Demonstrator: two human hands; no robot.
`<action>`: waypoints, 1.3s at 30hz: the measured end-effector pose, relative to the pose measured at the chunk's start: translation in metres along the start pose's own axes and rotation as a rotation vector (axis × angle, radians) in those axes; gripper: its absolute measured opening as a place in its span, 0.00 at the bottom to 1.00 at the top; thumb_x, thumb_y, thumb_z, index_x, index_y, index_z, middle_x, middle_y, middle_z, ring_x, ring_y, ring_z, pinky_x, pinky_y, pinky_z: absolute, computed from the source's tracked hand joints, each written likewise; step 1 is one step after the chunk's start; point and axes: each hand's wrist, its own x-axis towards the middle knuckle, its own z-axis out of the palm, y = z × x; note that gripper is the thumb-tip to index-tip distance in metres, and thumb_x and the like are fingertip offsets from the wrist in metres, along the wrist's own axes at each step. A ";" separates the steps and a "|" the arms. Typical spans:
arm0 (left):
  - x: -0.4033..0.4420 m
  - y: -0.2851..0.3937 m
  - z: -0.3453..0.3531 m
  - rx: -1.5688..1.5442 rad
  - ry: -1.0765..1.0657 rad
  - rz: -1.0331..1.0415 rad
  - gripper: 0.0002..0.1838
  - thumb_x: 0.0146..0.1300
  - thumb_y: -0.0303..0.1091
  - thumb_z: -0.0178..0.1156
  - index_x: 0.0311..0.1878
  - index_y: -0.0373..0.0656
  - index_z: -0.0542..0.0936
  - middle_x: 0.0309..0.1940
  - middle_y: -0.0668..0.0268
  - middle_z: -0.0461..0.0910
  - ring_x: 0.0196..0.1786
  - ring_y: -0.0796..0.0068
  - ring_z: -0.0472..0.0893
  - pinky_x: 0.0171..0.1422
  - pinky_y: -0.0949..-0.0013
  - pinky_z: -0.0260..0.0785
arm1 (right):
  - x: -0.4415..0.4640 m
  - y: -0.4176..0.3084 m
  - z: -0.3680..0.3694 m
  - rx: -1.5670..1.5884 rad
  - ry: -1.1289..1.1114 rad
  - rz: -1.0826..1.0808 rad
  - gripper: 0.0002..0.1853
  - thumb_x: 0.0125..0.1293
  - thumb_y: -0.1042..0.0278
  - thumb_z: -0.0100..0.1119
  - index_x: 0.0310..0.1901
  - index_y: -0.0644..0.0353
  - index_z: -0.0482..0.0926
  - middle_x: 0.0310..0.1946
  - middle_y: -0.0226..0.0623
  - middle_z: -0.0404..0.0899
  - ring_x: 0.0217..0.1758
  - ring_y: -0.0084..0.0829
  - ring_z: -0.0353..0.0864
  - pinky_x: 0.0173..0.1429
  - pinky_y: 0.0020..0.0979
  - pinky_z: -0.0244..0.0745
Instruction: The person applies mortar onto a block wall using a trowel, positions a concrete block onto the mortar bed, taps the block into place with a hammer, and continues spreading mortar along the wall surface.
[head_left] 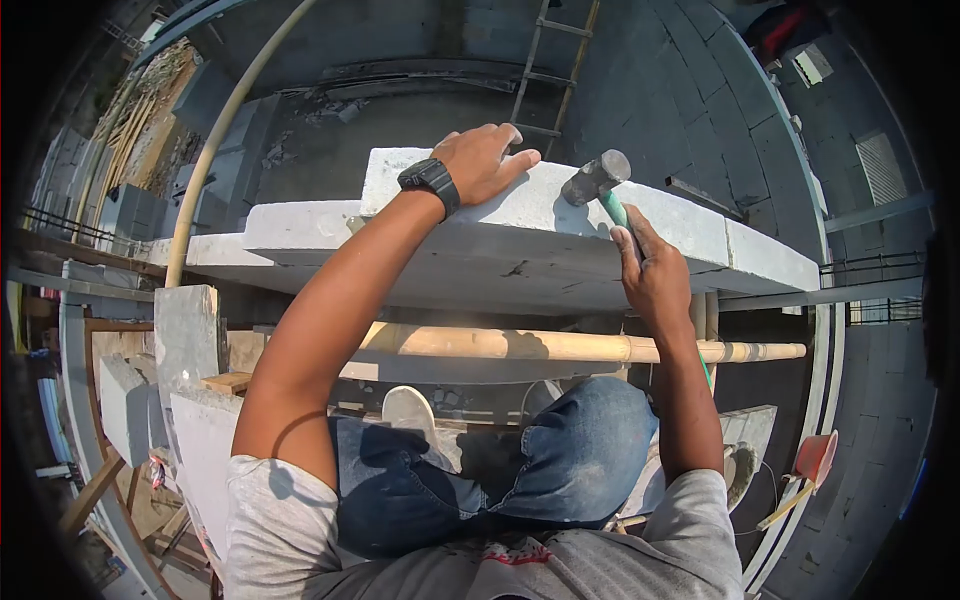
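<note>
In the head view, the left hand (485, 165) lies palm down at the far edge of a long white block (530, 203), towards that block's left end. Its fingers are loosely extended and the thumb stands apart; nothing is gripped in it, and how firmly it bears on the block cannot be told. The right hand (655, 265) is wrapped around the green handle of a hammer (597, 177), whose grey head is over the top of the same block, right of the left hand. Whether the head touches the surface is unclear.

As far as the work shows, the long block is up on the wall, with another block (765, 258) meeting its right end at a visible joint. The upper row therefore looks placed from here to the right. On the left it stops in a step: a lower block (300, 222) shows its top there, so that stretch appears one row behind. Whether the long block is level or finally seated cannot be judged.

Nearer the person, a bamboo pole (460, 342) crosses in front of the wall; a ladder (553, 75) stands on the far side. A red scoop (817, 455) is at near right.
</note>
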 end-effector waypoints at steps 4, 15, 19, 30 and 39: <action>-0.013 -0.024 -0.048 0.231 -0.044 -0.060 0.40 0.77 0.70 0.47 0.61 0.38 0.83 0.49 0.50 0.89 0.56 0.52 0.86 0.67 0.47 0.70 | 0.004 0.007 0.000 -0.012 -0.003 -0.039 0.20 0.78 0.51 0.62 0.66 0.45 0.83 0.34 0.53 0.89 0.37 0.55 0.90 0.43 0.47 0.81; -0.032 -0.038 -0.056 0.227 -0.170 -0.251 0.43 0.78 0.70 0.41 0.53 0.36 0.90 0.41 0.45 0.89 0.50 0.47 0.88 0.63 0.48 0.76 | 0.022 -0.049 0.022 0.364 0.119 -0.378 0.21 0.78 0.64 0.64 0.69 0.55 0.82 0.51 0.53 0.90 0.51 0.42 0.93 0.56 0.39 0.83; -0.032 -0.034 -0.056 0.231 -0.193 -0.260 0.42 0.79 0.69 0.41 0.52 0.36 0.90 0.41 0.45 0.89 0.50 0.47 0.88 0.63 0.49 0.76 | 0.025 -0.051 0.027 0.053 -0.108 -0.290 0.21 0.76 0.62 0.66 0.68 0.51 0.83 0.46 0.53 0.90 0.45 0.50 0.93 0.50 0.38 0.84; -0.032 -0.035 -0.048 0.260 -0.068 -0.191 0.38 0.80 0.65 0.43 0.49 0.37 0.89 0.39 0.47 0.89 0.49 0.48 0.88 0.61 0.47 0.75 | 0.020 -0.038 0.022 0.041 -0.064 -0.244 0.21 0.76 0.54 0.65 0.67 0.47 0.84 0.43 0.48 0.91 0.41 0.53 0.91 0.46 0.45 0.84; -0.024 0.010 -0.010 0.263 -0.072 0.039 0.36 0.79 0.66 0.46 0.65 0.41 0.81 0.52 0.52 0.85 0.58 0.52 0.82 0.73 0.43 0.62 | 0.008 -0.014 -0.037 0.237 0.212 -0.214 0.20 0.77 0.59 0.66 0.66 0.52 0.84 0.41 0.52 0.90 0.40 0.44 0.93 0.45 0.36 0.83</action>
